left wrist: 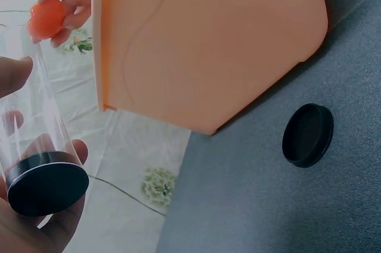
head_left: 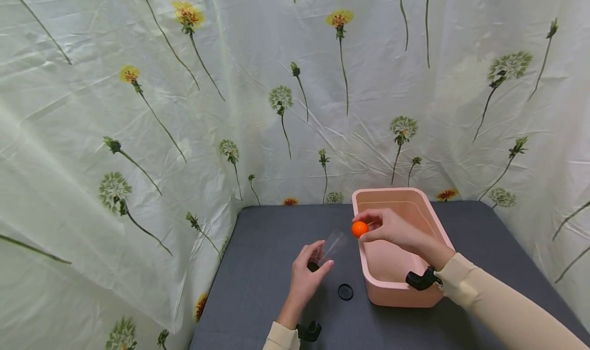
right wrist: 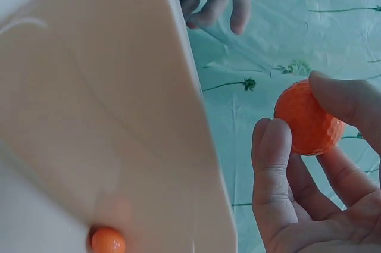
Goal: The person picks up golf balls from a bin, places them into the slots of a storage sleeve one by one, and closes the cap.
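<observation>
My right hand (head_left: 387,229) pinches an orange golf ball (right wrist: 308,118) between thumb and fingertips, over the left rim of a pink bin (head_left: 401,297). In my left hand (head_left: 308,273) is a clear plastic tube (left wrist: 44,104) with a black base (left wrist: 49,189), gripped near that base. The tube tilts, its far end pointing up and right toward the ball. A second orange golf ball (right wrist: 108,240) lies on the floor of the bin in the right wrist view. On the table beside the bin sits a round black cap (head_left: 345,291).
The dark grey table (head_left: 262,268) carries the bin on its right side. Behind and to the left hangs a pale curtain (head_left: 258,58) printed with dandelions. The bin's raised walls stand between the two hands' sides of the table.
</observation>
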The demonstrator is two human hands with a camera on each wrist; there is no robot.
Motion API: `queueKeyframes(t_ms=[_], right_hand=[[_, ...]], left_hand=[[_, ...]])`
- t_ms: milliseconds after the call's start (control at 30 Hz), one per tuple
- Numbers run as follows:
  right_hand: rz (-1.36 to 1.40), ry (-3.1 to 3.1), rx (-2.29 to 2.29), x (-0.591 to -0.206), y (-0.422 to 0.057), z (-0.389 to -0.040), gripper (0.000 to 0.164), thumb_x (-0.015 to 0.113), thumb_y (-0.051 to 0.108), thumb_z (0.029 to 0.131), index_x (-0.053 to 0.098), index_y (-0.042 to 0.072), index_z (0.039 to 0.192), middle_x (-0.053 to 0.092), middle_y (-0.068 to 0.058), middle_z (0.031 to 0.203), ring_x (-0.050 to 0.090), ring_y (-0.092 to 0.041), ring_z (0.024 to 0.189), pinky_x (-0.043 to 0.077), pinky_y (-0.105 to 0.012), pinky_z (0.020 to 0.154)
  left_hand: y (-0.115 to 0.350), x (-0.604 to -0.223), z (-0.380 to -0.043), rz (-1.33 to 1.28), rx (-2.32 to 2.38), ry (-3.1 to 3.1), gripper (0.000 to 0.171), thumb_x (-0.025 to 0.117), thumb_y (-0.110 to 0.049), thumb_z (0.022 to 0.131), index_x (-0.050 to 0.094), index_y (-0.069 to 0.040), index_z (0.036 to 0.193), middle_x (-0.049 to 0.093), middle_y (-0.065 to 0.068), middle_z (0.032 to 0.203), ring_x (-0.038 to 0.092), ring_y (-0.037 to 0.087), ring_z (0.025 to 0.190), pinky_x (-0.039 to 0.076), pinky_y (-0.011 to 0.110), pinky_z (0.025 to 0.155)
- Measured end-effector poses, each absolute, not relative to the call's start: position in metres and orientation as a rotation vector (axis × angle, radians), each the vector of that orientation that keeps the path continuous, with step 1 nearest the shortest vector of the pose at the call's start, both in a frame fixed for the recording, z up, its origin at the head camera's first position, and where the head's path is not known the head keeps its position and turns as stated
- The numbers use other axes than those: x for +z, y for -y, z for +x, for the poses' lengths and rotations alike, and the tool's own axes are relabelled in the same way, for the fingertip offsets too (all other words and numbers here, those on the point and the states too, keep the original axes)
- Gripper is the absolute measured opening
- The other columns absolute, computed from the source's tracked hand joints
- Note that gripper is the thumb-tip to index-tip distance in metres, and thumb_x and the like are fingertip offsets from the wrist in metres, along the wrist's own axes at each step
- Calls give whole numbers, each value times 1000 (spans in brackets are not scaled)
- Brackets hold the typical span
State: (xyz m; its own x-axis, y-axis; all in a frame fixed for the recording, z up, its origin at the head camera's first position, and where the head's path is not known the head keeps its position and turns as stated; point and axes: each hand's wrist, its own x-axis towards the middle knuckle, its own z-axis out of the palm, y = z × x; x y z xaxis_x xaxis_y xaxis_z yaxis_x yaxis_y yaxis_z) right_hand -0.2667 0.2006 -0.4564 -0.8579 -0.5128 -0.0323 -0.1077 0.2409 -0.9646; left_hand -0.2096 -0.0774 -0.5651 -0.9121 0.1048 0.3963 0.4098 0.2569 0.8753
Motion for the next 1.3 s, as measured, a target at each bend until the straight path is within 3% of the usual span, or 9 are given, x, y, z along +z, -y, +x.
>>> queueKeyframes(t_ms=[167,333,500,633,933,1067,1300], right_hand=[[-594,-2178,-1638,-457,-196,-264,44,79,13,87,66,9,128,65,-14,123,61,-37,103,55,-37,86],[-612,-2155,-1638,-457,-193,-260,43,79,13,88,65,8,129,64,-15,123,61,-37,103,55,-36,86],[-642,-2143,-1639,-458,-191,-259,43,78,13,88,64,8,129,65,-15,123,61,-37,104,55,-36,86],[-668,-2127,-1634,-459,-190,-258,42,77,13,90,64,8,130,65,-14,124,63,-36,105,55,-37,87],[-659,-2123,-1619,-465,-189,-258,42,78,14,89,65,9,129,65,-14,125,64,-35,105,55,-36,87],[-660,-2133,-1603,-466,-188,-257,42,77,15,90,64,10,130,64,-13,126,63,-34,105,54,-36,87],[-681,-2068,-1644,-469,-189,-255,41,74,10,92,63,3,130,64,-19,124,66,-38,103,56,-37,86]], left_hand=[[78,-563,-209,-521,-1689,2274,49,80,-29,88,62,-26,133,63,5,110,63,26,97,56,41,84],[78,-560,-207,-542,-1664,2288,49,80,-30,88,62,-27,134,62,5,109,63,27,96,55,32,84],[77,-558,-206,-556,-1648,2292,49,81,-26,88,63,-26,133,62,7,108,64,29,95,55,33,84],[76,-557,-205,-572,-1634,2312,49,80,-27,88,62,-26,134,61,-1,108,64,30,96,55,34,86],[75,-557,-204,-566,-1604,2350,51,82,-25,87,63,-28,134,60,-6,107,63,17,95,55,45,87],[75,-557,-204,-570,-1574,2360,51,81,-28,87,63,-28,134,60,-6,108,62,14,95,55,39,87],[75,-556,-202,-581,-1540,2361,51,83,-22,86,64,-23,134,60,-7,109,61,11,94,55,38,85]])
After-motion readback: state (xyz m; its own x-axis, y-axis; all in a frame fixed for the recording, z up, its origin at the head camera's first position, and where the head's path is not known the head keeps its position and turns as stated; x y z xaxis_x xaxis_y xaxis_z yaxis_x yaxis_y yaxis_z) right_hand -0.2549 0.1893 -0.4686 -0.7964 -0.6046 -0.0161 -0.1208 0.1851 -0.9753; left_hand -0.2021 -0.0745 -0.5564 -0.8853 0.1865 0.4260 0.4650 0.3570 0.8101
